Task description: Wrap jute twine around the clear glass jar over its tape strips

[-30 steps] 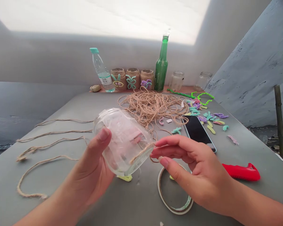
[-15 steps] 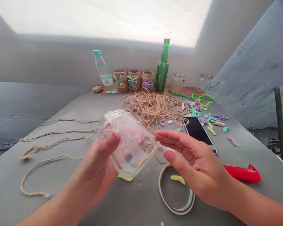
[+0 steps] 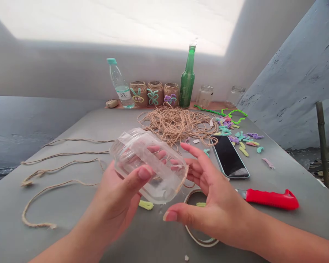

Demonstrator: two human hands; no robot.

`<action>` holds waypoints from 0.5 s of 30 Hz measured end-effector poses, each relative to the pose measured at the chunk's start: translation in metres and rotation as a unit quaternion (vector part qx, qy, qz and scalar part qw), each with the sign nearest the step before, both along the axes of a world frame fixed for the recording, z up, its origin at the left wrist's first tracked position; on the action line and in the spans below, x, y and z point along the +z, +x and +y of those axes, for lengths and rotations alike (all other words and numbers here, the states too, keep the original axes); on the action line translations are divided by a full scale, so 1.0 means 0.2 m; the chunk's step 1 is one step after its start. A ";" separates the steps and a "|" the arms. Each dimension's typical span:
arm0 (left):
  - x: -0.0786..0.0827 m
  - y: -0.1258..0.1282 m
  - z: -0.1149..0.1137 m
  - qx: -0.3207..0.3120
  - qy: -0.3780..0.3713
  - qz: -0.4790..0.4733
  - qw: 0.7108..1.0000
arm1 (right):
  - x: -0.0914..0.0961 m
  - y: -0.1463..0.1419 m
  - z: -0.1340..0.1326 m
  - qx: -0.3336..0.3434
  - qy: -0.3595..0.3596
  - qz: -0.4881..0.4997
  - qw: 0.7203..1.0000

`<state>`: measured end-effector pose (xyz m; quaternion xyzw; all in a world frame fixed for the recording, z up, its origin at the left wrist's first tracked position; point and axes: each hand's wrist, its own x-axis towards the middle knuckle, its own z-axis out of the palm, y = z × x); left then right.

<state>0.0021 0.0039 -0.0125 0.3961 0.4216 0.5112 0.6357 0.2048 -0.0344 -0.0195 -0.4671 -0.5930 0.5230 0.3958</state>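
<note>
My left hand (image 3: 116, 199) grips a clear glass jar (image 3: 149, 166) lying on its side, with its fingers showing through the glass. A strip of clear tape (image 3: 142, 153) runs along the jar, and a jute twine end (image 3: 183, 180) lies against its base. My right hand (image 3: 211, 197) stands open beside the base, fingers spread, and seems to touch the twine there. Under it lies a roll of tape (image 3: 197, 233), partly hidden. A short yellow pipe cleaner piece (image 3: 146, 205) lies below the jar.
A tangled jute twine heap (image 3: 175, 124) and a black smartphone (image 3: 229, 157) lie beyond the hands. A red-handled knife (image 3: 271, 199) is to the right. Several pipe cleaner pieces (image 3: 242, 140) lie scattered. Twine-wrapped jars (image 3: 155, 93), bottles and long twine strands stand or lie around the grey table (image 3: 57, 208).
The jar has turned to lie flatter, bringing the tape strip into view. My right hand has rotated with its fingers spreading, and now covers more of the tape roll.
</note>
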 end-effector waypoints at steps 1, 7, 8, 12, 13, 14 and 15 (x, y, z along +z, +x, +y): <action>0.00 0.00 0.00 -0.007 -0.003 0.003 1.000 | 0.01 -0.01 0.00 -0.002 0.005 0.005 1.000; -0.01 -0.01 0.01 -0.065 0.003 -0.001 0.998 | 0.04 -0.03 0.01 0.007 -0.001 0.049 0.999; 0.00 -0.02 0.02 -0.079 0.007 -0.004 0.997 | 0.04 -0.02 0.01 0.011 -0.003 0.059 0.998; 0.05 -0.05 0.04 -0.124 0.029 -0.025 0.991 | 0.04 -0.01 0.03 0.036 -0.012 0.100 0.994; 0.06 -0.05 0.04 -0.132 0.032 -0.030 0.990 | 0.04 0.00 0.04 0.047 -0.009 0.106 0.993; 0.07 -0.06 0.05 -0.135 0.031 -0.031 0.990 | 0.04 0.00 0.04 0.057 -0.002 0.107 0.993; 0.07 -0.07 0.05 -0.136 0.030 -0.032 0.990 | 0.03 0.01 0.04 0.065 0.007 0.106 0.992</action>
